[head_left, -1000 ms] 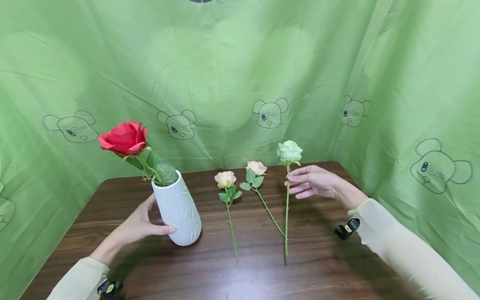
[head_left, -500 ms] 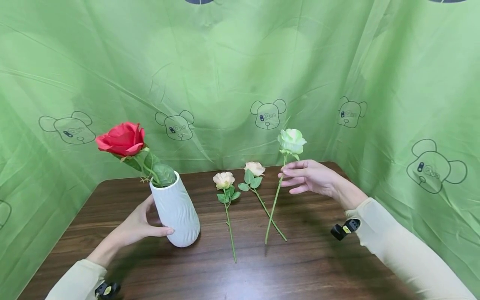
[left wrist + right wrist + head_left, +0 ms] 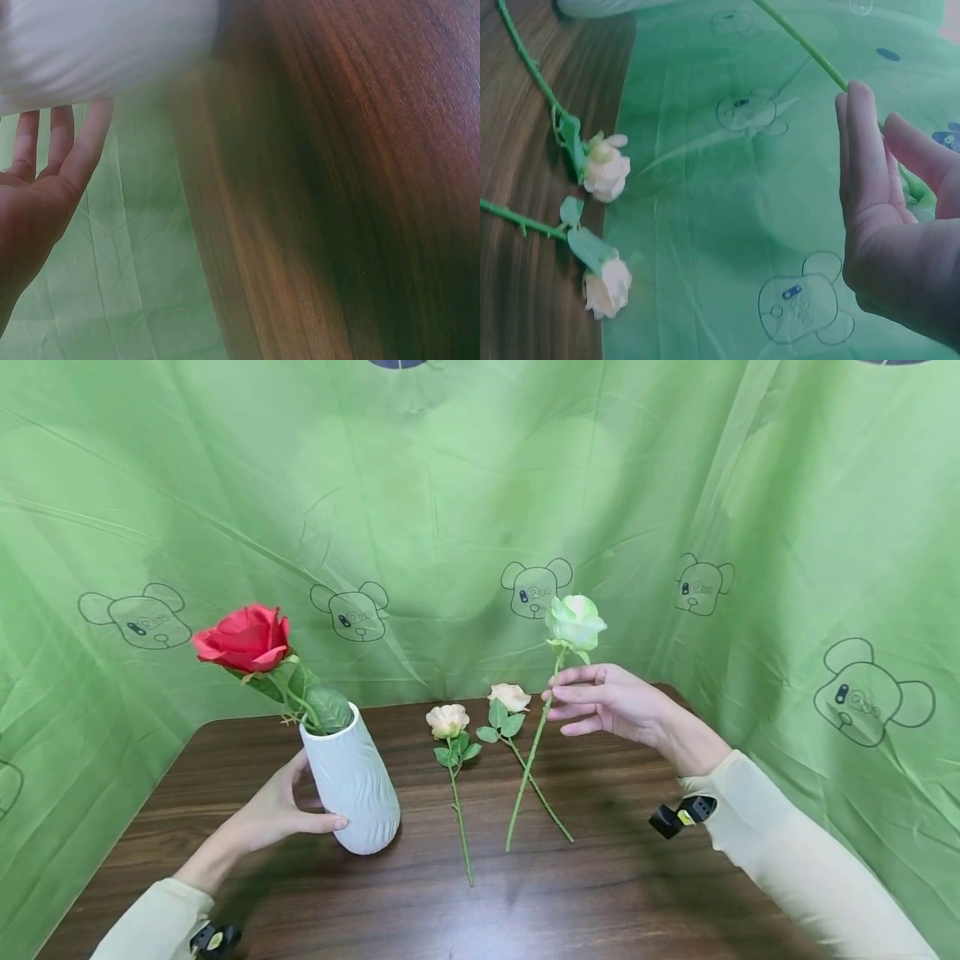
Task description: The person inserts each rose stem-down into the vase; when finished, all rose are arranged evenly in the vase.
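My left hand (image 3: 281, 810) grips the lower body of a white vase (image 3: 352, 785), thumb in front and fingers behind. The vase stands on the table with a large red rose (image 3: 246, 639) leaning left out of its mouth. With thumb and fingertips my right hand (image 3: 611, 702) pinches the upper stem of a pale green rose (image 3: 576, 622). That stem slants down to the left and overlaps the stem of a peach rose (image 3: 510, 697) in the head view. In the right wrist view the pale green bloom is mostly hidden behind the hand.
A second peach rose (image 3: 447, 721) lies on the brown wooden table (image 3: 420, 918), between the vase and the other peach rose. Green cloth (image 3: 450, 527) printed with bear heads hangs close behind the table and along both sides.
My right hand has lifted the pale green rose and shifted it left, and its stem end has swung toward the vase. The left hand keeps its grip on the vase.
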Motion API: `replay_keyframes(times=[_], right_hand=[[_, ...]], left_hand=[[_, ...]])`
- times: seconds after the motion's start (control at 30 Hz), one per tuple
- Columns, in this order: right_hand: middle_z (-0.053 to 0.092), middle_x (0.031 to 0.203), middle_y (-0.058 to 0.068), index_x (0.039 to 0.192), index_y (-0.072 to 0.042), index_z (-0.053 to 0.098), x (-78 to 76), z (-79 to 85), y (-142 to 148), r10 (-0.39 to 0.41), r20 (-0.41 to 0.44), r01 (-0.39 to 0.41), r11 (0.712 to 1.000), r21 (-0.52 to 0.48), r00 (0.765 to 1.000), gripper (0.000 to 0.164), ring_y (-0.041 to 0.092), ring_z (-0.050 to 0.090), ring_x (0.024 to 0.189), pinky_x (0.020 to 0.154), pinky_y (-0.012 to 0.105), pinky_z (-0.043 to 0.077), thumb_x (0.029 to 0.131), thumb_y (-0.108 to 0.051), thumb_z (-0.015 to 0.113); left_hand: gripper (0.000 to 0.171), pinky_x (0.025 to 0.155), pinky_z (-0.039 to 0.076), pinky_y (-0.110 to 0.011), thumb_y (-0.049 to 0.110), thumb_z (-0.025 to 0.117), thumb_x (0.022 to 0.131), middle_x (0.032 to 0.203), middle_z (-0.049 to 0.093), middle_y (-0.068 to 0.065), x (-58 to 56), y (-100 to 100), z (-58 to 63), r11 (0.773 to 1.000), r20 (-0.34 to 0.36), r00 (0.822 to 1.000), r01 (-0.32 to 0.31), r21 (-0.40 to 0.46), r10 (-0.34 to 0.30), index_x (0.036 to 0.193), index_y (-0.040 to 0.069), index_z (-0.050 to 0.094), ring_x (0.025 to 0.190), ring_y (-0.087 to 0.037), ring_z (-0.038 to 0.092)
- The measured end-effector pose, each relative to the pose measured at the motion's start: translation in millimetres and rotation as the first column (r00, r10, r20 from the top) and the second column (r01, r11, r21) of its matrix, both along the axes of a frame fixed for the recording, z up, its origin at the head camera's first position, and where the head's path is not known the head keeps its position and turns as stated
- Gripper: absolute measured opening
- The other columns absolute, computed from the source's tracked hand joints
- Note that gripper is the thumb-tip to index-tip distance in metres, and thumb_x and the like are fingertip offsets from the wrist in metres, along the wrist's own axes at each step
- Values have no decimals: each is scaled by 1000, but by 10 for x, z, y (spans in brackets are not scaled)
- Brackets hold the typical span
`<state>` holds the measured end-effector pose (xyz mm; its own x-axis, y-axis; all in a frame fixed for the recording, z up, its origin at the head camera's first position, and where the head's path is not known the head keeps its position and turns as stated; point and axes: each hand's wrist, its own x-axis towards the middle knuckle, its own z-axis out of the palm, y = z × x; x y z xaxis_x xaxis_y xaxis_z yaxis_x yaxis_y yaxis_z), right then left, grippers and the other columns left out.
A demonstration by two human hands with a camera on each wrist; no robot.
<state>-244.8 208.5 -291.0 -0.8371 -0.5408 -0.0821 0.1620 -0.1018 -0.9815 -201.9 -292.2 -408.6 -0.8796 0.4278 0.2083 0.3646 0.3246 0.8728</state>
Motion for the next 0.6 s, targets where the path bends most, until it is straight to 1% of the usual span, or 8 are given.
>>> replay_keyframes(times=[0.13,0.27,0.37,0.43,0.6], right_hand=[[73,111,9,110,-6,67,72,33,-68,-8,4,9,998,-66,1000,13,26,73,97,84,44,61,101,-1,59],[73,112,11,105,-8,69,155,41,-128,-9,20,12,991,-135,1000,12,25,73,97,86,44,61,100,-1,62],[73,111,10,104,-8,70,198,53,-149,-11,16,14,982,-187,1000,11,24,73,98,89,44,59,99,-1,63],[73,111,11,104,-7,70,212,72,-158,-10,7,12,974,-228,1000,10,24,72,100,90,44,59,98,-1,63],[72,113,12,100,-8,70,234,112,-159,-12,-31,1,940,-340,999,11,26,72,102,92,42,58,100,-1,62]], left_hand=[[90,88,60,-43,1,89,73,130,56,-16,5,6,-11,1000,4,1000,8,12,-8,147,8,38,114,-22,61],[91,89,60,-44,2,89,73,131,56,-15,9,12,-13,1000,7,1000,9,14,-9,148,9,37,115,-22,61],[93,89,59,-44,3,90,72,132,55,-15,-1,13,-12,1000,6,1000,4,8,-4,148,10,37,115,-21,60],[93,89,59,-44,3,90,72,132,55,-15,-9,5,-11,1000,4,1000,-2,6,2,148,10,37,115,-20,60],[93,89,60,-44,3,90,72,131,56,-15,-21,-7,-13,1000,1,1000,-1,5,1,148,9,37,114,-20,61]])
